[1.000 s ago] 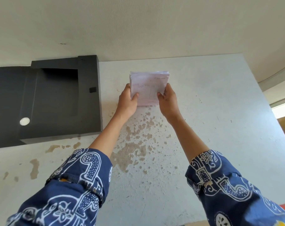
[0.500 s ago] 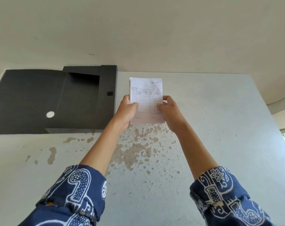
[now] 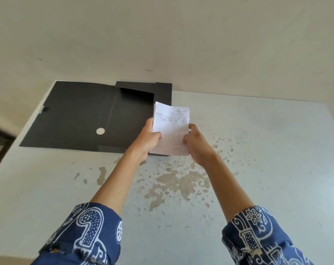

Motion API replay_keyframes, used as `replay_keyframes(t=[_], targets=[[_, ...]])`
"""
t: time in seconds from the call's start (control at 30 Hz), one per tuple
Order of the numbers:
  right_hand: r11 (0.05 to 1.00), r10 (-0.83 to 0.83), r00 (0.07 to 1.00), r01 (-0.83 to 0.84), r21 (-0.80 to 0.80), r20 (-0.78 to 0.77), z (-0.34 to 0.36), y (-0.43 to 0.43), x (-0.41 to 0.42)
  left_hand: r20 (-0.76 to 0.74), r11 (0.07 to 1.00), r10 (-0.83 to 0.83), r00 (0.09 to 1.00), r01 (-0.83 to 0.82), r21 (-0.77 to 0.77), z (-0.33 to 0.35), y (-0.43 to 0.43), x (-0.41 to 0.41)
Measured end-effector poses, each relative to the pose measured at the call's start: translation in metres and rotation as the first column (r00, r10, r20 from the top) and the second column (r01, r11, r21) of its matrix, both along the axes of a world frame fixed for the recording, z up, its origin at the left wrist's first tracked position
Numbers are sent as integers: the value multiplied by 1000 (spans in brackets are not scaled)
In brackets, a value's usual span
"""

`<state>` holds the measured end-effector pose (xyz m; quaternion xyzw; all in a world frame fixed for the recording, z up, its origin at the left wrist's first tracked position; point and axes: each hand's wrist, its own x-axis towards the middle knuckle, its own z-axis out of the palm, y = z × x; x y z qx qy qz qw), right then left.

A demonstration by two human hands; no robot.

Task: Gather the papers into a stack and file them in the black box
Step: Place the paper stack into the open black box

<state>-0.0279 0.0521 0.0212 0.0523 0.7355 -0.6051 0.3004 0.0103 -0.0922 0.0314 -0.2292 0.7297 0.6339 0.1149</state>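
Observation:
A stack of white ruled papers [image 3: 171, 129] with handwriting on the top sheet is held upright above the table. My left hand [image 3: 148, 139] grips its left edge and my right hand [image 3: 195, 143] grips its right edge. The black box [image 3: 135, 104] lies open at the table's far left, its flat lid [image 3: 72, 115] spread out to the left with a round white hole in it. The stack overlaps the box's right wall and near right corner in the view.
The white table [image 3: 258, 150] has worn brown patches of chipped paint in its middle. A plain wall [image 3: 162, 35] rises right behind the table's far edge. The table's left edge runs close beside the lid.
The stack has tilted up so its ruled face shows, and both hands have carried it left toward the box. The view has swung left, showing the whole lid.

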Motion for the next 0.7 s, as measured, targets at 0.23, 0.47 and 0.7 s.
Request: replay_keyframes(t=[0.23, 0.47, 0.7], targets=[[1000, -24, 999, 24, 17, -23, 0, -79, 15, 17, 1000, 3, 1000, -3, -21, -4, -82, 4], [984, -113, 984, 130, 122, -140, -7, -128, 18, -5, 997, 61, 998, -61, -56, -13, -138, -7], [770, 200, 897, 105, 630, -394, -31, -139, 4, 16, 986, 130, 991, -128, -103, -34, -169, -36]])
